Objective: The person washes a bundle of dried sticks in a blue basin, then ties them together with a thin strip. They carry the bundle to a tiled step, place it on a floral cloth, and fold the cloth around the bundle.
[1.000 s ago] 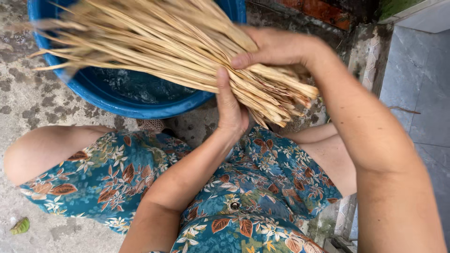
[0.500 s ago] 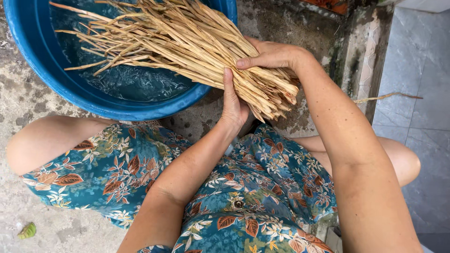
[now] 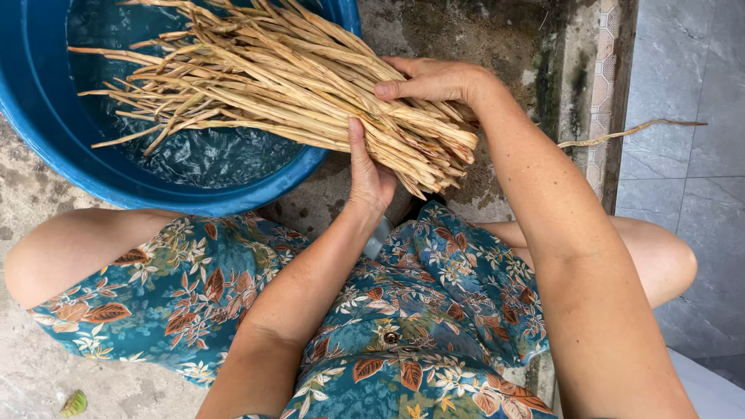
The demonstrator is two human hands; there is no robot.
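I see a blue plastic tub [image 3: 46, 147] of rippled water on rough concrete floor [image 3: 31, 365], with one loose stalk [image 3: 621, 133] lying beside a grey tiled step [image 3: 683, 155]. My left hand [image 3: 369, 174] cups and my right hand [image 3: 434, 80] clasps a bundle of dry, tan, fibrous stalks [image 3: 279, 85] from below and above. The bundle lies across the tub's near rim, its cut ends toward my floral-clad knees [image 3: 194, 295] and its tips fanning over the water.

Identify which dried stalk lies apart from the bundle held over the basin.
The single stalk on the grey tiled ledge at the right; the other stalks sit bunched between both hands.
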